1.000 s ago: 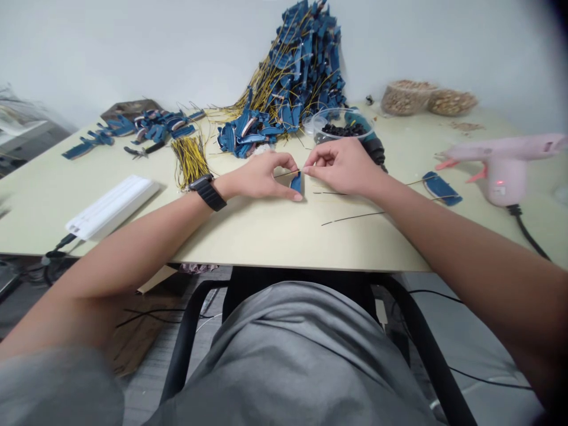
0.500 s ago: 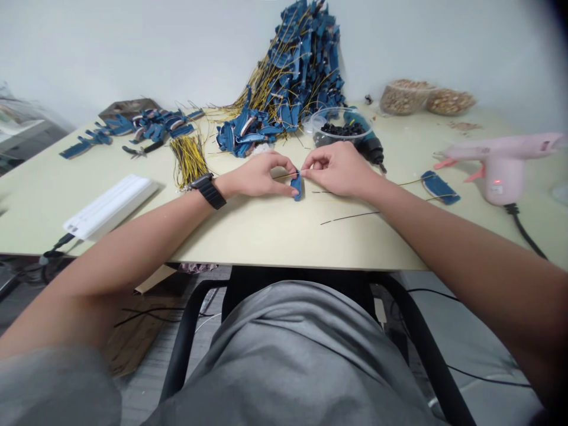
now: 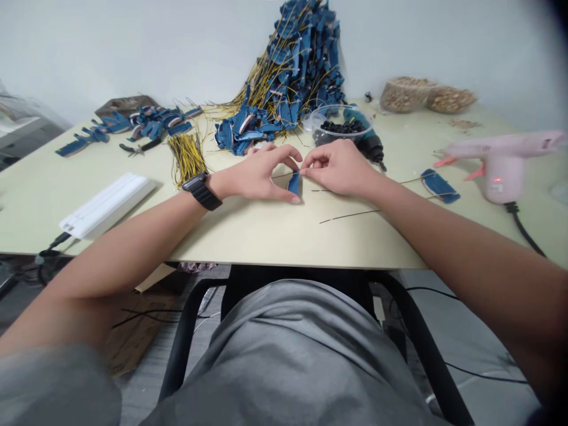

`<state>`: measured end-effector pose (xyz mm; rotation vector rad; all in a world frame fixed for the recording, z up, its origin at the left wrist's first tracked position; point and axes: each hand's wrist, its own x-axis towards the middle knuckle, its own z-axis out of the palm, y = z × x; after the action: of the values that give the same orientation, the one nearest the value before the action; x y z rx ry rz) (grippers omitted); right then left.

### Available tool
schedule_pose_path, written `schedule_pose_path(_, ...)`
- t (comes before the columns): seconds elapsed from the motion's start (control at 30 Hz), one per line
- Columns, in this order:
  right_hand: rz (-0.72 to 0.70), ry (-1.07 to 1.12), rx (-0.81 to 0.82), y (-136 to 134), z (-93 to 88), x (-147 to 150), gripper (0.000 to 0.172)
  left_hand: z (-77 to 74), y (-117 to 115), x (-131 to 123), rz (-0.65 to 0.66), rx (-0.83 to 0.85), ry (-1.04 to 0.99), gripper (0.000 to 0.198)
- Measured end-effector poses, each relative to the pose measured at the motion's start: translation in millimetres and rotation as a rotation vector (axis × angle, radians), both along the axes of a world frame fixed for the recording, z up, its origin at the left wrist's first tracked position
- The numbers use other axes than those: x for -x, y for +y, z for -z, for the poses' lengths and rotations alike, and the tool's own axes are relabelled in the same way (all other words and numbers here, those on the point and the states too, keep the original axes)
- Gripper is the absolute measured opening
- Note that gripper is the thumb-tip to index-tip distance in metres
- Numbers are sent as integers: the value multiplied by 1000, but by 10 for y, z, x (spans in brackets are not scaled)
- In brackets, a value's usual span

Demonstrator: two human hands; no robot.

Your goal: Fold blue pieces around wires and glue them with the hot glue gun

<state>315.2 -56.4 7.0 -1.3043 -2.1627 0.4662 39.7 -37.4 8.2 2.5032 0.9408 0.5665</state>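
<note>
A small blue strip-like piece (image 3: pixel 293 182) stands tilted between my hands above the table. My left hand (image 3: pixel 260 176) curves around it, thumb near its lower end and fingertips near its top, spread apart. Whether those fingertips touch it I cannot tell. At the piece's upper end, my right hand (image 3: pixel 331 168) pinches, thumb against forefinger, on a thin wire (image 3: pixel 284 175) that runs left through the space inside my left hand. The pinched spot itself is hidden. A black watch (image 3: pixel 202 190) is on my left wrist.
Behind are a tall heap of blue pieces with wires (image 3: pixel 306 59), a tub of black parts (image 3: pixel 341 127) and a wire bundle (image 3: pixel 186 157). Pliers (image 3: pixel 141 148) and a white box (image 3: pixel 107 204) lie left. A pink glue gun (image 3: pixel 501 154) and a wired blue piece (image 3: pixel 440 186) are right.
My left thumb and fingers have spread wider around the blue piece, which now leans more. The right hand stays in nearly the same pinch. The view has shifted slightly.
</note>
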Motion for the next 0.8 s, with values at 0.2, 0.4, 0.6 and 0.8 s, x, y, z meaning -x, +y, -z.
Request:
schedule_pose_path(0.2, -13, -53, -10, -2, -8, -11, 24, 37, 40, 24, 6, -44, 10, 104)
schedule_pose_path(0.4, -16, -71, -6, -40, -46, -12, 33, 44, 39, 20, -4, -59, -5, 101)
schedule_pose_path(0.6, -48, -145, -60, -64, -62, -25, 33, 24, 16, 16, -3, -68, -11, 97)
schedule_pose_path(0.8, -89, -214, -76, -89, -73, -40, 24, -4, 4, 17, 9, -67, 14, 98)
